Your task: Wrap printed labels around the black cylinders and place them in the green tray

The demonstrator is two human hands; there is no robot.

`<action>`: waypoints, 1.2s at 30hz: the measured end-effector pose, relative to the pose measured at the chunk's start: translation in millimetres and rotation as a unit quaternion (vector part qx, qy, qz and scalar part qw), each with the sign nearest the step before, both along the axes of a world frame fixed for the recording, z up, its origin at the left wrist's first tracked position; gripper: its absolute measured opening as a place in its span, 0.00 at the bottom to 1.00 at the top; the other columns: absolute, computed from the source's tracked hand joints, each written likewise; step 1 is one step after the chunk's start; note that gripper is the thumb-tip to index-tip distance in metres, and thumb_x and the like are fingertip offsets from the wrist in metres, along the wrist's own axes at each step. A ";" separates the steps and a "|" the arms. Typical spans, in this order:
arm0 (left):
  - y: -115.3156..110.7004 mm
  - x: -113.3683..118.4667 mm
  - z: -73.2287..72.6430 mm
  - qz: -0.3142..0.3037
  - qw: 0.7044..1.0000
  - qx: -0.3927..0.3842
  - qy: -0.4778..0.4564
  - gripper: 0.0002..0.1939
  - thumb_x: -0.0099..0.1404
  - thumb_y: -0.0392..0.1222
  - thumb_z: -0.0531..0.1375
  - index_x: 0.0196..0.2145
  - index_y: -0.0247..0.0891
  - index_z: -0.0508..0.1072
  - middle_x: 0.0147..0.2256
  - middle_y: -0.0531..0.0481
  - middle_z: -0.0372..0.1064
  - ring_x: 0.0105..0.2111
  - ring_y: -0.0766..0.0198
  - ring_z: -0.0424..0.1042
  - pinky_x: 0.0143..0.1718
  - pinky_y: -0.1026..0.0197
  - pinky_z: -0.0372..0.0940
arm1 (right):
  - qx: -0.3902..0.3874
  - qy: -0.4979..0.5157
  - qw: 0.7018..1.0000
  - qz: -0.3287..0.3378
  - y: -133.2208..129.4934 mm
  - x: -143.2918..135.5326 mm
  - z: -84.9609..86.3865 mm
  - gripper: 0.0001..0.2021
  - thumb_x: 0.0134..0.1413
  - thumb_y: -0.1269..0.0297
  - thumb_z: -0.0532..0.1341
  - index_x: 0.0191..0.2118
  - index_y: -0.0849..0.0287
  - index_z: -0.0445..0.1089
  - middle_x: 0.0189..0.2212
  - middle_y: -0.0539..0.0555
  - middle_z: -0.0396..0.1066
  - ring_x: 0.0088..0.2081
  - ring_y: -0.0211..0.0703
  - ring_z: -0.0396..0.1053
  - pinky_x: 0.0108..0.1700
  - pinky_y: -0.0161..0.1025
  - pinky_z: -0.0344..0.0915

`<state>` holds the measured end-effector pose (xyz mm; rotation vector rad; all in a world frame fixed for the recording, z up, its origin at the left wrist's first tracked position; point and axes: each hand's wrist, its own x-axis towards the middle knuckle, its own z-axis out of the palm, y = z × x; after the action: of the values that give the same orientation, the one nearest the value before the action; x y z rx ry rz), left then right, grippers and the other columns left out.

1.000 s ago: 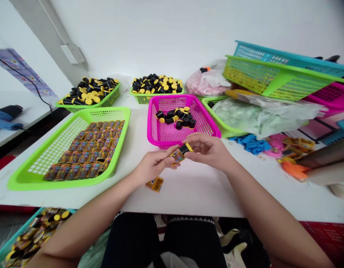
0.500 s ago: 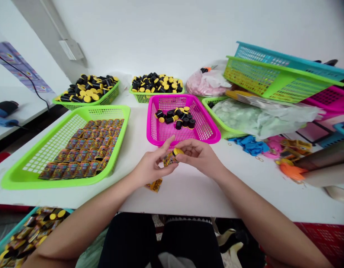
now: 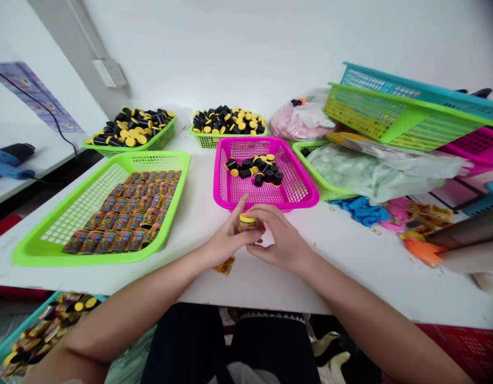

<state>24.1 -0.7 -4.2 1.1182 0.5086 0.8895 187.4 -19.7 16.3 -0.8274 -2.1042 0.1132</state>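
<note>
Between my two hands, just in front of the pink basket, stands a small yellow-capped container with a printed wrap. My left hand holds it from the left, thumb across its front. From the right, my right hand grips it too, fingers curled around its far side. Orange printed wrappers lie on the table below my left hand. Several black containers with yellow caps sit loose in the pink basket. To the left, a large green basket holds rows of wrapped containers.
Two green baskets of black and yellow containers stand at the back. Stacked baskets and plastic bags crowd the right, near blue balloon-like pieces. A blue tool lies far left. Another filled basket is below the table edge.
The container has turned from tilted to upright between my hands. My right hand has shifted its fingers around it. The whole view has moved slightly.
</note>
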 end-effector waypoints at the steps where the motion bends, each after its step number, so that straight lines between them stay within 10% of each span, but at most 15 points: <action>1: -0.9 -0.3 0.9 -0.014 1.000 -0.009 0.005 0.52 0.60 0.37 0.64 0.70 0.48 0.35 0.34 0.55 0.70 0.35 0.68 0.72 0.39 0.61 0.67 | 0.012 0.001 1.000 0.008 -2.1 -2.2 0.0 0.29 0.52 0.70 0.62 0.59 0.51 0.57 0.49 0.59 0.69 0.51 0.52 0.70 0.47 0.50 0.73; 9: -6.4 -8.6 14.4 0.004 0.993 0.113 0.036 0.53 0.58 0.27 0.59 0.70 0.42 0.29 0.21 0.66 0.59 0.18 0.75 0.59 0.21 0.73 0.56 | 0.142 -0.066 0.988 0.007 -5.4 -9.3 -3.7 0.29 0.57 0.70 0.60 0.64 0.55 0.53 0.47 0.60 0.71 0.52 0.55 0.69 0.52 0.56 0.70; 16: -4.0 -18.1 11.4 -0.111 0.984 0.137 0.004 0.51 0.63 0.37 0.62 0.69 0.43 0.30 0.24 0.62 0.61 0.21 0.73 0.63 0.24 0.69 0.60 | 0.166 -0.016 0.984 0.068 -6.7 -10.5 -2.2 0.29 0.54 0.68 0.65 0.61 0.62 0.58 0.45 0.61 0.73 0.52 0.51 0.69 0.55 0.51 0.71; 23: -11.4 -12.6 24.5 0.031 0.957 0.262 0.118 0.49 0.58 0.32 0.61 0.66 0.44 0.33 0.35 0.53 0.68 0.24 0.71 0.66 0.24 0.69 0.60 | 0.247 -0.102 0.964 -0.011 -10.0 -4.0 0.5 0.22 0.58 0.66 0.63 0.57 0.56 0.62 0.43 0.57 0.74 0.50 0.49 0.71 0.61 0.57 0.64; 30: -41.9 -61.6 77.3 0.209 0.832 0.335 0.389 0.15 0.66 0.45 0.61 0.46 0.43 0.60 0.43 0.48 0.72 0.39 0.62 0.75 0.38 0.61 0.69 | 0.162 -0.056 0.980 -0.099 4.0 1.7 17.6 0.36 0.51 0.53 0.67 0.63 0.57 0.56 0.54 0.65 0.61 0.58 0.59 0.62 0.57 0.59 0.65; 36: 37.2 -140.4 128.0 0.324 0.671 0.378 0.550 0.15 0.59 0.50 0.65 0.38 0.39 0.69 0.43 0.47 0.72 0.36 0.62 0.75 0.41 0.60 0.69 | -0.168 -0.192 0.918 -0.303 105.5 49.6 25.1 0.31 0.54 0.51 0.61 0.63 0.57 0.61 0.63 0.69 0.51 0.63 0.72 0.56 0.61 0.63 0.58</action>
<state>-116.3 36.5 123.8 2.3369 1.7349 0.9638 237.0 85.8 41.4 -1.7976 -2.1021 -0.0267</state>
